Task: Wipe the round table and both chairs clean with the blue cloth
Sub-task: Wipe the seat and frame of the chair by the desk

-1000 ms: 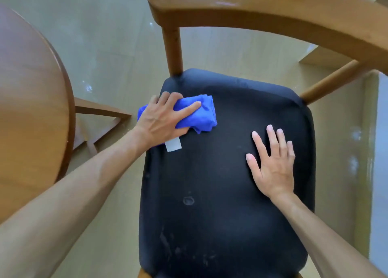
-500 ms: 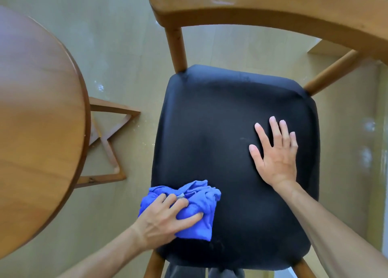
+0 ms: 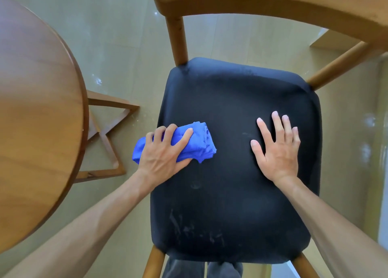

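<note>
**Cloth swept back up the seat's left side**

The left hand (image 3: 165, 151), gripping the bunched blue cloth (image 3: 189, 144), has slid from the seat's (image 3: 231, 193) 7 o'clock corner half a second ago up to about 9 o'clock, short of the 11 o'clock corner where it was a second ago.

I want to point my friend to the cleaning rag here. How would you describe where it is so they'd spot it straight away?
Start at the wooden chair beside the round table and look down at its black padded seat. Near the seat's left edge, the left hand grips a bunched blue cloth. It is the only bright blue thing among browns, black and a pale floor.
</note>
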The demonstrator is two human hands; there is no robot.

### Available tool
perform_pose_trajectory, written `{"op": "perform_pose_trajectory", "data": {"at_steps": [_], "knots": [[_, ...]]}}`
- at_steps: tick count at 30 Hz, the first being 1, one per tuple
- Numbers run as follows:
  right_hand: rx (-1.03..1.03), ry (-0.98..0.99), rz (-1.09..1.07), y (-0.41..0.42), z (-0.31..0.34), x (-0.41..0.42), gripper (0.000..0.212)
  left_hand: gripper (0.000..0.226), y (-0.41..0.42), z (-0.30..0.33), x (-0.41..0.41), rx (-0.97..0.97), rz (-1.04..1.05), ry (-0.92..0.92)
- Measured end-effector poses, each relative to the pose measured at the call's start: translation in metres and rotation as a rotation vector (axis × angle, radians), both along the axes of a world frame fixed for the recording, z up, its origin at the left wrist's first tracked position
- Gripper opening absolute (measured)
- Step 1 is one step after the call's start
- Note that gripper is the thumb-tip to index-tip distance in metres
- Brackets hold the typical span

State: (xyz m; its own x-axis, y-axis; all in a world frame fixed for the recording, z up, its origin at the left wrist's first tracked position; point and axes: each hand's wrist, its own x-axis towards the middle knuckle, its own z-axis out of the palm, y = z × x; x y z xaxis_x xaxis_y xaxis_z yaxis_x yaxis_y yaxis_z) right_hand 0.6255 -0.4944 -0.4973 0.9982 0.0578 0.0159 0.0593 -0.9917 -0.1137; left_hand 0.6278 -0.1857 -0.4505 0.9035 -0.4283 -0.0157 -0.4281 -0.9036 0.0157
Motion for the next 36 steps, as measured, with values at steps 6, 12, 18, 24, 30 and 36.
{"op": "perform_pose_trajectory", "data": {"at_steps": [6, 12, 18, 24, 30, 36], "knots": [[-0.004, 0.010, 0.000, 0.000, 0.000, 0.000, 0.055, 0.047, -0.022, 0.000, -0.055, -0.131, -0.128, -0.080], [-0.002, 0.015, -0.007, 0.000, 0.000, 0.000, 0.055, 0.033, -0.018, 0.003, -0.171, -0.142, -0.665, 0.149], [-0.005, -0.009, -0.004, 0.000, -0.002, 0.001, 0.054, 0.049, -0.011, 0.008, -0.008, -0.155, -0.389, -0.020], [-0.003, -0.008, -0.003, 0.000, -0.002, 0.000, 0.054, 0.050, -0.019, 0.010, 0.061, -0.077, 0.167, 0.047], [0.008, 0.016, -0.007, 0.001, 0.002, 0.000, 0.054, 0.053, -0.008, 0.022, -0.109, -0.129, -0.342, 0.270], [0.016, 0.015, -0.007, 0.002, 0.002, 0.001, 0.054, 0.039, -0.003, 0.021, -0.132, -0.067, -0.770, 0.364]]}}
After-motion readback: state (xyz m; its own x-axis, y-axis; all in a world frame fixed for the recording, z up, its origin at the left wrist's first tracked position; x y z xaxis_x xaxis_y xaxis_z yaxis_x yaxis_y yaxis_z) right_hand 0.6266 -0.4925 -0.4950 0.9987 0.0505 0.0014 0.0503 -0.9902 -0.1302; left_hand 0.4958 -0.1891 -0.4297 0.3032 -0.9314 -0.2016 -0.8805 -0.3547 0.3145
